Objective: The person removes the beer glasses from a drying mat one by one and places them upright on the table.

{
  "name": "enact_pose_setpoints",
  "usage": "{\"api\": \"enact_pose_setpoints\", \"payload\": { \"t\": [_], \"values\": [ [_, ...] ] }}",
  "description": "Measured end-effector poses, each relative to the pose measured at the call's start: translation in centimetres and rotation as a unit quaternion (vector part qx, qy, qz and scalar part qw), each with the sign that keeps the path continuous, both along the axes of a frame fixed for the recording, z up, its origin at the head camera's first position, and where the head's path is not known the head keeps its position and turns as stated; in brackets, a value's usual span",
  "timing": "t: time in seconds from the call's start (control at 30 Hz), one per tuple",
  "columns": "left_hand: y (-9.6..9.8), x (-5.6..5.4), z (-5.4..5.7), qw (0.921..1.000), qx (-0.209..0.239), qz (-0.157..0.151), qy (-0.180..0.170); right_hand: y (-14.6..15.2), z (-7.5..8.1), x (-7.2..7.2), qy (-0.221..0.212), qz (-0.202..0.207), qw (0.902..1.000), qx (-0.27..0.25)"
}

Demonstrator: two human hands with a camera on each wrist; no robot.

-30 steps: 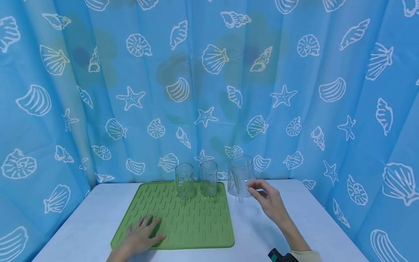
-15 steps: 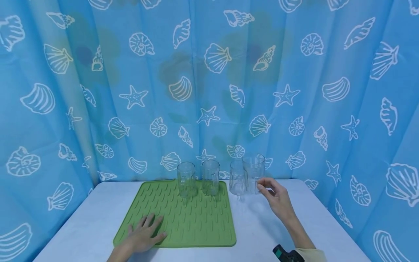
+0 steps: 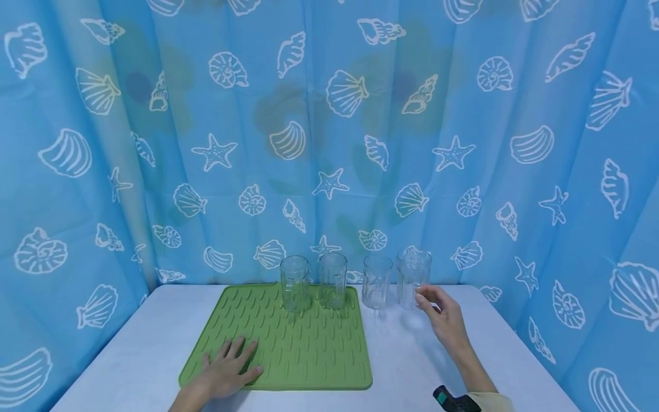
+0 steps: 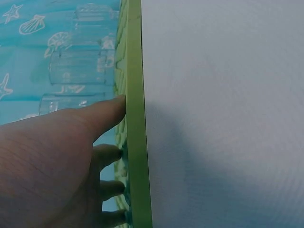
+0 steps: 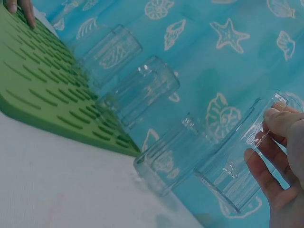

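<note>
My right hand (image 3: 444, 317) pinches a clear glass mug (image 5: 237, 161) between thumb and fingers, at its near side. That mug stands upright at the right end of a row; whether its base touches the table I cannot tell. Just left of it, apart from it, another clear glass mug (image 3: 377, 283) is on the white table. Two more glass mugs, one (image 3: 333, 281) beside the other (image 3: 295, 284), stand on the back of a green ridged mat (image 3: 288, 355). With fingers spread, my left hand (image 3: 223, 372) rests on the mat's front left corner.
A white-covered table (image 3: 407, 366) carries everything. Close behind the mugs hangs a blue curtain (image 3: 329, 143) printed with shells and starfish. A dark device (image 3: 455, 400) sits on my right wrist.
My right hand has carried its glass mug rightward and a little down, out from in front of the third mug, leaving a small gap. My left hand has stayed on the mat.
</note>
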State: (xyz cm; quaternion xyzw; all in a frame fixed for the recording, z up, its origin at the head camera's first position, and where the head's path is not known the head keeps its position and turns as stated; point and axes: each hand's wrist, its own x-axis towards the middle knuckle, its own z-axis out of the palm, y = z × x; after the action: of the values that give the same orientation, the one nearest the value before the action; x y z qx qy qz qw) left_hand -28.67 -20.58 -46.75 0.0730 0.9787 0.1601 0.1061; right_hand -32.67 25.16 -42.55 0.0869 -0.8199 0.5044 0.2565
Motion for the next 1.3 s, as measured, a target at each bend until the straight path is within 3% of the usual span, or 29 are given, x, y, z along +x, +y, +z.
{"api": "enact_pose_setpoints", "payload": {
  "t": [0.27, 0.67, 1.03, 1.3],
  "values": [
    [0.2, 0.0, 0.3, 0.9999, -0.001, -0.012, 0.010, 1.5, -2.8, -2.2, -0.036, -0.011, 0.9991, -0.020],
    [0.2, -0.3, 0.1, 0.9998, -0.014, -0.013, 0.003, 1.9, -4.2, -3.7, -0.041, -0.002, 0.9988, -0.028],
    [-0.4, -0.8, -1.1, 0.9999, -0.009, -0.010, 0.001, 2.2, -6.1, -5.0, -0.040, 0.015, 0.9983, -0.041],
    [-0.7, -1.1, -1.7, 0.9999, -0.011, -0.008, 0.003, 2.2, -6.1, -5.8, -0.057, 0.029, 0.9969, -0.045]
  ]
}}
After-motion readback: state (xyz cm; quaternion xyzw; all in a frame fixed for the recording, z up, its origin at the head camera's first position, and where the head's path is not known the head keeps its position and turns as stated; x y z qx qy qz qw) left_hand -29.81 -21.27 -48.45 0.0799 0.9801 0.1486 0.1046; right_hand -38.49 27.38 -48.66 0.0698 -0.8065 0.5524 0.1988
